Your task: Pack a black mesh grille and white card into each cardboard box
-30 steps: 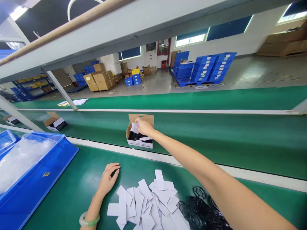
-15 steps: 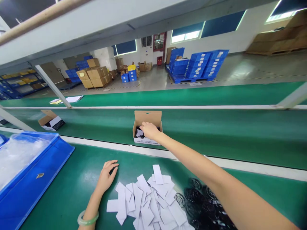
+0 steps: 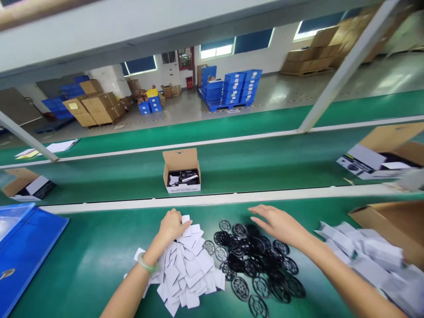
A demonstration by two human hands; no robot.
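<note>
My left hand [image 3: 171, 226] rests on the far end of a heap of small white paper slips [image 3: 187, 269], fingers curled onto the top slips. My right hand [image 3: 277, 223] hovers open, fingers stretched out, over a pile of black round grille discs [image 3: 255, 265] beside the slips. Beyond both hands, on the conveyor belt [image 3: 265, 165], stands a small open cardboard box [image 3: 181, 170] with black items and a white slip inside. A pale green bangle [image 3: 145, 263] is on my left wrist.
A blue plastic bin [image 3: 23, 251] sits at the left. A cardboard box [image 3: 394, 223] and white packets [image 3: 364, 254] lie at the right. Other open boxes ride the belt at far left [image 3: 24, 184] and far right [image 3: 384, 152]. Slanted frame posts cross above.
My right hand left the box on the belt and drew back to above the black discs. My left hand moved right onto the white slips. The view swung right.
</note>
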